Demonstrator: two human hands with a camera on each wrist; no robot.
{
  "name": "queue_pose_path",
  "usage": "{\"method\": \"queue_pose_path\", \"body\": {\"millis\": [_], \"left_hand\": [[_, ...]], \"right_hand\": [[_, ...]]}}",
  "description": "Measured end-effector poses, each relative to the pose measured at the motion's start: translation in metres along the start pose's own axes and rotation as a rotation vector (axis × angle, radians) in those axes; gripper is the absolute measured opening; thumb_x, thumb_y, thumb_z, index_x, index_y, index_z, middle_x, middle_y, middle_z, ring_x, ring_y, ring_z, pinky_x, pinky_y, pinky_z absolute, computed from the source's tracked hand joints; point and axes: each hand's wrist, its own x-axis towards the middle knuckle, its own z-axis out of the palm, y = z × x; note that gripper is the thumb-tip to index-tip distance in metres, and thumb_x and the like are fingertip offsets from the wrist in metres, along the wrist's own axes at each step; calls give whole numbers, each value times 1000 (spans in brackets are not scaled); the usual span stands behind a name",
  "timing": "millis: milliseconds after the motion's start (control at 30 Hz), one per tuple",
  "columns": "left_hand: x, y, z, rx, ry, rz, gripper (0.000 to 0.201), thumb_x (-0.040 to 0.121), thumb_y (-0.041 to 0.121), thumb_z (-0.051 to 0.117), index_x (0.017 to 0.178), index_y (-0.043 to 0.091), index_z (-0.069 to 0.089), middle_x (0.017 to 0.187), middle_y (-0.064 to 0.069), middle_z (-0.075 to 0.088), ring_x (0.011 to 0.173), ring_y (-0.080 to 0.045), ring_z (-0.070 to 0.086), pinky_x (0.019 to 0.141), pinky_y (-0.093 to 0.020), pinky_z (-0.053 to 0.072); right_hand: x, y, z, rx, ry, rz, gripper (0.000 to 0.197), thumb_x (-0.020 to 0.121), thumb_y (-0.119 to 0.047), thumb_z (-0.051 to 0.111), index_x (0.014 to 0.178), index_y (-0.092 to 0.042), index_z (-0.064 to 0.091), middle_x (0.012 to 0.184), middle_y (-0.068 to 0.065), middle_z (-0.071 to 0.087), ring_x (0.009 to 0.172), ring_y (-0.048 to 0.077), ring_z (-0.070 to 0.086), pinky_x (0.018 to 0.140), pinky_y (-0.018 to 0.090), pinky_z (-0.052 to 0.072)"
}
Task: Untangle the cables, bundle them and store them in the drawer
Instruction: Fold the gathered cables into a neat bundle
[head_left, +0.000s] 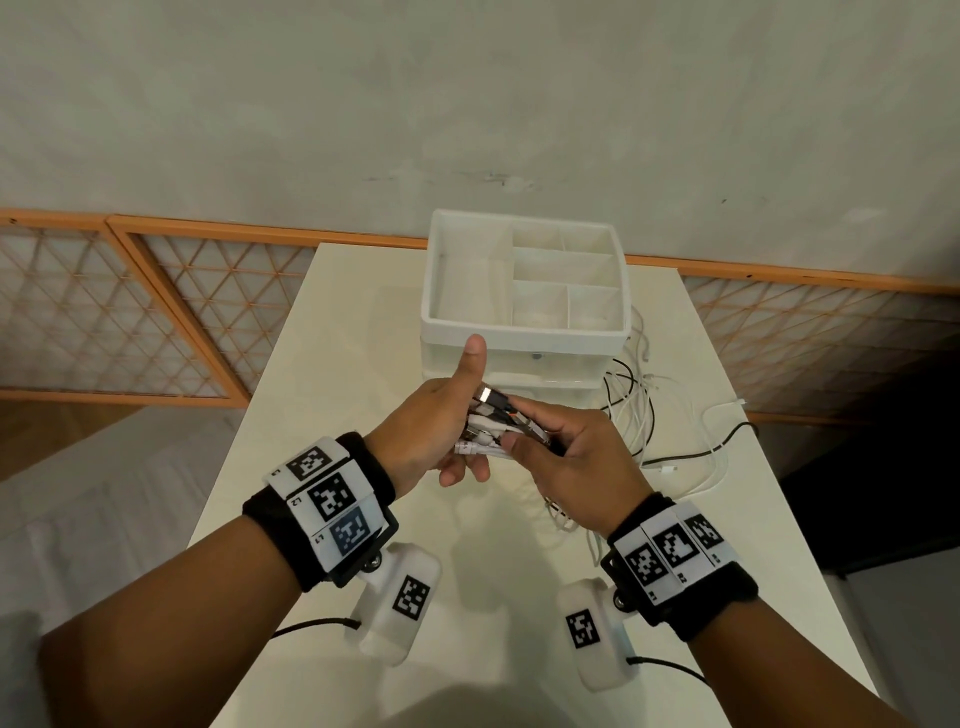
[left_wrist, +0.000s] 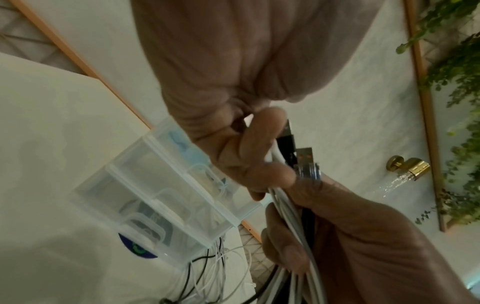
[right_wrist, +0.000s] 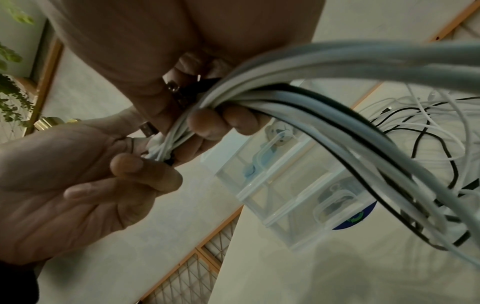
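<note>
Head view: we have both hands up over the table (head_left: 322, 364), in front of the drawers (head_left: 524, 358). Right hand (head_left: 571, 457) is closed round the plug ends of the cables (head_left: 498, 428); fingers wrap the whole bunch. Left hand (head_left: 431, 431) pinches the same plug cluster from the other side, thumb sticking up. The tails run off to our right and lie in a loose black-and-white heap beside the drawers, touching the unit's side.

Right wrist view shows the strands (right_wrist: 337, 115) fanning out of the grip, one black among the white, still crossing further down.

All drawers look closed, so storage isn't ready. The top tray (head_left: 519, 322) is open.

Risks as we see them:
- Plugs aren't level; if either grip loosens, a short one may slip out.
- The heap is still knotted. Pulling the bunch up could tighten the crossings rather than free them.
- Tails lie against the unit; a hard pull could drag or tip it.
- Coiling now would likely lock the tangle in.
</note>
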Motion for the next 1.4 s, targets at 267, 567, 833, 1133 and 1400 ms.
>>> {"method": "queue_pose_path", "body": {"millis": [267,567,833,1133,1400], "left_hand": [[-2,-3,0,32,-68,-6,89,85,79,17,107,7,65,70,-24,62,49,-22,51,38,-23,32],[4,-12,4,14,84,104,38,91,42,65,68,13,62,63,-12,62,47,-20,53,38,-22,32],[10,-17,5,-128,146,12,43,103,40,42,93,5,64,69,-13,59,44,-18,48,36,-21,28],[4,-19,2,-65,32,92,62,97,55,44,89,-3,65,59,-9,55,49,-21,44,41,-23,33],[11,-26,0,-172,145,27,55,98,55,45,91,3,64,62,-5,59,46,-15,49,38,-21,32]], "right_hand": [[-2,-6,2,44,-19,3,35,89,-1,69,118,-20,72,89,-14,77,76,-4,70,72,12,50],[3,-8,5,-67,63,-19,26,89,-15,70,110,-30,69,75,-4,73,58,14,59,57,30,50],[2,-2,5,1,75,-52,29,90,-12,71,117,-23,74,76,-17,70,60,0,62,64,13,48],[3,1,6,-221,3,-96,40,97,-29,62,137,-29,58,68,-22,66,59,3,59,64,20,48],[0,-3,9,-164,-13,-133,38,102,-26,54,136,-42,54,86,-19,70,64,4,61,71,17,49]]}}
